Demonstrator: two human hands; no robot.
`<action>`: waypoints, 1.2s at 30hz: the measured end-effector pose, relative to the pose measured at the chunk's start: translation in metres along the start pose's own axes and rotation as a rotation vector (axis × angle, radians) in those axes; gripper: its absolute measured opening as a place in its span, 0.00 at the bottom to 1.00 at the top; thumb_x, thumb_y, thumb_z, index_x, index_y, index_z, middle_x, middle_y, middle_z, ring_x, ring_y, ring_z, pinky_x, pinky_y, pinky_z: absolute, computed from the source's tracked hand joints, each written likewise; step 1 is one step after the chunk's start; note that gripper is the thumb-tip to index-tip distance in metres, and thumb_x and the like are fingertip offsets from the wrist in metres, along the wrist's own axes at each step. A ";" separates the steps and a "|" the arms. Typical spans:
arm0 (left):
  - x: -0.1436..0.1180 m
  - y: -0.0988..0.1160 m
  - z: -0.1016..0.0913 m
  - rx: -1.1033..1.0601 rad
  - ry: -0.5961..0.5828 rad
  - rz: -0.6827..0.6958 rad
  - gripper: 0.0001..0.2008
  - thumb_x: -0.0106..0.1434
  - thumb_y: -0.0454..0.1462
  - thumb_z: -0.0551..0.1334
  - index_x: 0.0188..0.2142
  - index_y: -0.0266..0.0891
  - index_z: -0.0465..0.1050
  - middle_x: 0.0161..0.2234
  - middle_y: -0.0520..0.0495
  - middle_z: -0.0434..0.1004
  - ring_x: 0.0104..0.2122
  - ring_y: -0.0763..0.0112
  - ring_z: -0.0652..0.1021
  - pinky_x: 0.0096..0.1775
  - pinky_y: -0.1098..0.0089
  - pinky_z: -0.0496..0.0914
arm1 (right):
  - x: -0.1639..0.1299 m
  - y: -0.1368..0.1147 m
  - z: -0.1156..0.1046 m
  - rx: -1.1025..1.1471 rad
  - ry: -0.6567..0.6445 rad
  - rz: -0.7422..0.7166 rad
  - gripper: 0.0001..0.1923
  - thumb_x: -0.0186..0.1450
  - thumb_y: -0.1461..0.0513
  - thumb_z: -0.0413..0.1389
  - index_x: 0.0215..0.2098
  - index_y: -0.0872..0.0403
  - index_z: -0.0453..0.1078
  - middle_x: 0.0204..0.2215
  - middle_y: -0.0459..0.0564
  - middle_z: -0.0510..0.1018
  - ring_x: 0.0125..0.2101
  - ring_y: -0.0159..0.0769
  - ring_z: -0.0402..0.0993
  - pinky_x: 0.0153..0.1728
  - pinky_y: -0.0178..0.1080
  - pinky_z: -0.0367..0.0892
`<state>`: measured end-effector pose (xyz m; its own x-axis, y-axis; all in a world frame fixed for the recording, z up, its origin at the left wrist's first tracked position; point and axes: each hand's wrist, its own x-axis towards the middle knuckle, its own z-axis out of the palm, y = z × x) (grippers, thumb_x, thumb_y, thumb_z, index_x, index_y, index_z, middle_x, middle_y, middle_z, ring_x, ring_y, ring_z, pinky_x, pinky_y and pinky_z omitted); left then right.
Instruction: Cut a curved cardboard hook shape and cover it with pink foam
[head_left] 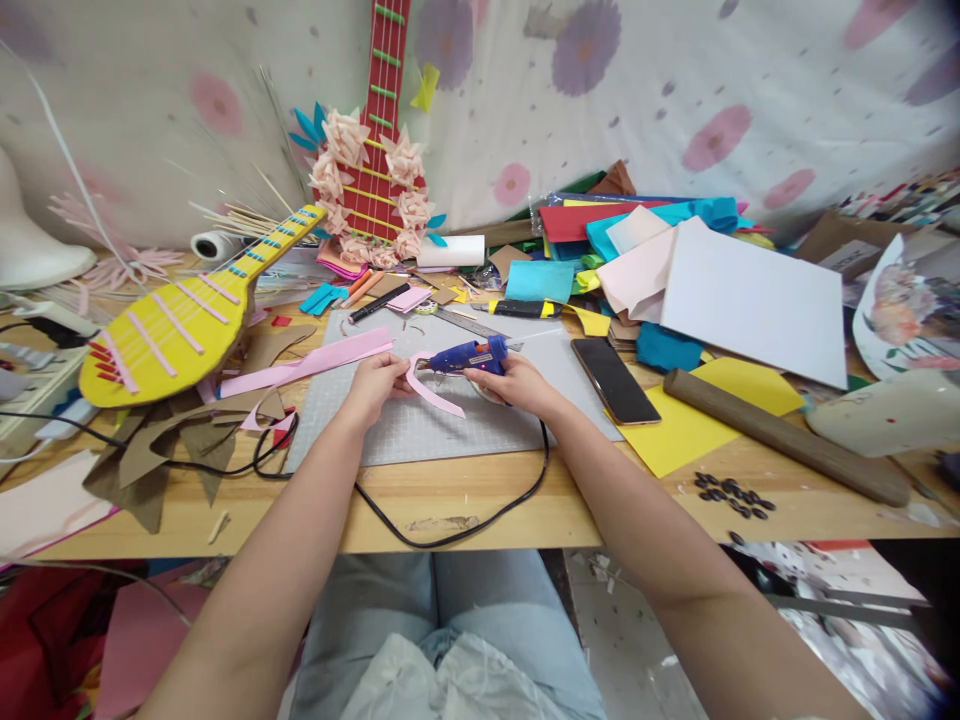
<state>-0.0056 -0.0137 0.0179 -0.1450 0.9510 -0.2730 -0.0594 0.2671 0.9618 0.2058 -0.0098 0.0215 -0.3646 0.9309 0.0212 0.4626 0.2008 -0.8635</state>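
Note:
My right hand (514, 383) is wrapped round a blue hot glue gun (469, 355), its nozzle pointing left. In my left hand (381, 385), a curved pink paper strip (435, 398) is pinched between the fingers. The nozzle meets or nearly meets the strip; whether they touch I cannot tell. Both hands are over a grey cutting mat (420, 445). From the glue gun's side a black cord (450, 540) loops down across the table's front. Left of my left hand lie longer pink paper strips (322, 358).
A yellow cardboard lute (161, 335) and a red flowered one (379, 150) stand at the back left. On the right are a phone (615, 380), a brown rod (780, 435), a white board (754, 300) and several black beads (735, 495). A utility knife (521, 309) lies behind my hands.

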 end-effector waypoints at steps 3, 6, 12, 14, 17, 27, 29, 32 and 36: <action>0.001 0.000 0.000 -0.003 -0.012 -0.006 0.06 0.50 0.32 0.60 0.20 0.35 0.64 0.15 0.51 0.69 0.15 0.74 0.71 0.23 0.70 0.70 | 0.001 0.000 0.002 -0.019 0.012 0.008 0.22 0.54 0.43 0.51 0.22 0.54 0.66 0.13 0.44 0.66 0.15 0.28 0.60 0.18 0.34 0.56; 0.001 -0.001 0.000 0.003 -0.022 -0.003 0.05 0.50 0.32 0.60 0.20 0.35 0.64 0.15 0.51 0.69 0.15 0.74 0.71 0.23 0.70 0.71 | 0.002 0.002 0.004 -0.036 0.049 -0.017 0.22 0.54 0.43 0.51 0.24 0.54 0.68 0.14 0.44 0.68 0.17 0.29 0.62 0.20 0.35 0.59; 0.001 -0.002 0.000 0.006 -0.019 -0.002 0.06 0.50 0.32 0.61 0.20 0.34 0.65 0.15 0.51 0.69 0.15 0.75 0.71 0.23 0.70 0.70 | 0.005 0.007 0.008 -0.067 0.143 -0.040 0.23 0.53 0.45 0.53 0.32 0.55 0.71 0.21 0.47 0.73 0.25 0.34 0.69 0.27 0.36 0.63; 0.001 -0.002 0.000 0.008 -0.021 -0.004 0.06 0.51 0.32 0.61 0.20 0.34 0.65 0.15 0.51 0.69 0.14 0.76 0.71 0.23 0.71 0.70 | 0.006 0.007 0.011 -0.066 0.182 -0.062 0.23 0.53 0.46 0.54 0.35 0.55 0.72 0.25 0.48 0.75 0.29 0.35 0.70 0.31 0.36 0.64; 0.001 -0.002 0.000 0.003 -0.016 -0.006 0.06 0.52 0.32 0.60 0.21 0.34 0.66 0.16 0.51 0.69 0.14 0.77 0.71 0.23 0.72 0.70 | 0.006 0.005 0.014 -0.092 0.204 -0.114 0.23 0.54 0.47 0.53 0.39 0.54 0.72 0.31 0.49 0.77 0.32 0.36 0.71 0.34 0.37 0.63; 0.002 -0.002 0.000 0.000 -0.006 -0.027 0.05 0.52 0.31 0.60 0.21 0.33 0.67 0.15 0.50 0.69 0.15 0.76 0.71 0.23 0.73 0.71 | 0.004 -0.004 0.017 -0.405 0.202 -0.133 0.24 0.58 0.45 0.49 0.30 0.56 0.73 0.21 0.49 0.73 0.22 0.31 0.64 0.24 0.33 0.55; 0.002 -0.003 0.001 -0.002 -0.004 -0.028 0.05 0.52 0.32 0.60 0.20 0.33 0.67 0.16 0.50 0.70 0.15 0.76 0.72 0.23 0.72 0.71 | 0.003 -0.006 0.017 -0.415 0.197 -0.152 0.23 0.58 0.46 0.49 0.32 0.56 0.73 0.21 0.49 0.73 0.23 0.32 0.66 0.25 0.33 0.55; 0.002 -0.003 0.001 -0.004 -0.003 -0.028 0.06 0.51 0.32 0.60 0.20 0.32 0.67 0.16 0.49 0.70 0.15 0.76 0.72 0.23 0.72 0.71 | 0.001 -0.008 0.016 -0.416 0.190 -0.208 0.20 0.59 0.48 0.49 0.36 0.54 0.72 0.25 0.49 0.74 0.28 0.34 0.68 0.27 0.33 0.57; 0.003 -0.003 0.001 -0.005 -0.001 -0.031 0.06 0.51 0.32 0.60 0.20 0.32 0.67 0.15 0.50 0.70 0.15 0.75 0.72 0.23 0.72 0.71 | -0.001 -0.010 0.015 -0.435 0.200 -0.244 0.19 0.60 0.50 0.49 0.40 0.53 0.70 0.33 0.51 0.75 0.32 0.35 0.70 0.30 0.33 0.58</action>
<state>-0.0051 -0.0117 0.0148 -0.1423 0.9424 -0.3028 -0.0689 0.2958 0.9528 0.1890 -0.0172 0.0222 -0.3624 0.8727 0.3272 0.6911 0.4872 -0.5338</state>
